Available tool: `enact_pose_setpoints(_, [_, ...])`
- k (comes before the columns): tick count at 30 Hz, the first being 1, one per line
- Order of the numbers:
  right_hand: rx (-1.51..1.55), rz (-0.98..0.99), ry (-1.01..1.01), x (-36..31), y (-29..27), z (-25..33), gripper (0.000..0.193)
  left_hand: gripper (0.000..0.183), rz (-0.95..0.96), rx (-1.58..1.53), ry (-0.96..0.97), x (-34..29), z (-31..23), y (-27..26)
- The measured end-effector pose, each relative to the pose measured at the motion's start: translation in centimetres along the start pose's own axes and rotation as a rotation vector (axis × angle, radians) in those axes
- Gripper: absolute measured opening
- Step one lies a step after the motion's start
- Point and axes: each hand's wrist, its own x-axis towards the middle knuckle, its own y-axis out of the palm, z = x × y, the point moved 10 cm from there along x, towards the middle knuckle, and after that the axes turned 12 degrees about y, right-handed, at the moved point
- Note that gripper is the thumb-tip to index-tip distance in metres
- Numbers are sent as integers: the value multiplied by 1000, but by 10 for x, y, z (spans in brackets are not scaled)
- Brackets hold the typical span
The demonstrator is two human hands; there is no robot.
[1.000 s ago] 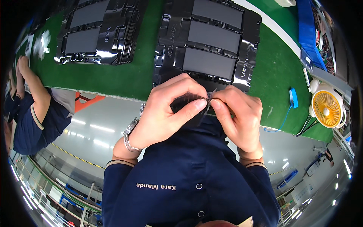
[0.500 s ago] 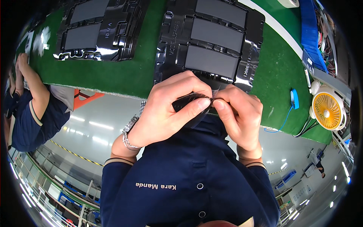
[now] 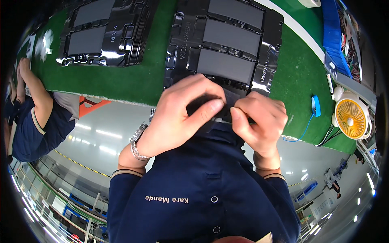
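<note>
We saw the left hand (image 3: 182,117) curled tight, thumb and forefinger pinched on a small dark part (image 3: 202,106) that sat mostly hidden inside its grip. The right hand (image 3: 259,121) met it fingertip to fingertip, its fingers pinched narrow on a thin pale strip (image 3: 222,120) that ran between the two hands. We could not tell what kind of part it was, since the fingers covered most of it. A metal bracelet (image 3: 137,141) circled the left wrist.

Just beyond both hands, and touching them in the view, lay a black moulded tray (image 3: 190,36) with three grey rectangular panels (image 3: 225,65) set in a row, resting on the green tabletop (image 3: 121,81). Farther off to the left of the left hand lay a second black tray (image 3: 133,44) holding more grey panels. Well to the right of the right hand stood a small yellow fan (image 3: 351,118), with a blue cable (image 3: 306,125) trailing between it and the hand. Far to the left, another person's arm (image 3: 34,91) reached onto the tabletop.
</note>
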Motion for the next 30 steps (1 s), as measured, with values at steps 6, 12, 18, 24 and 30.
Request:
enact_pose_setpoints(6, [156, -39, 338, 1, -21, -42, 6, 6, 92, 720, 237, 19, -10, 1])
enact_pose_setpoints(12, [187, -86, 379, 9, -25, -67, 7, 5, 130, 910, 321, 30, -4, 19])
enact_pose_setpoints(18, [77, 63, 315, 21, -12, -70, 4, 5, 125, 808, 362, 29, -18, 13])
enact_pose_setpoints(24, [76, 29, 183, 24, -8, -60, 7, 11, -104, 478, 238, 6, -16, -16])
enact_pose_setpoints(30, [366, 88, 284, 24, -13, -38, 5, 8, -160, -217, 33, -15, 3, -5])
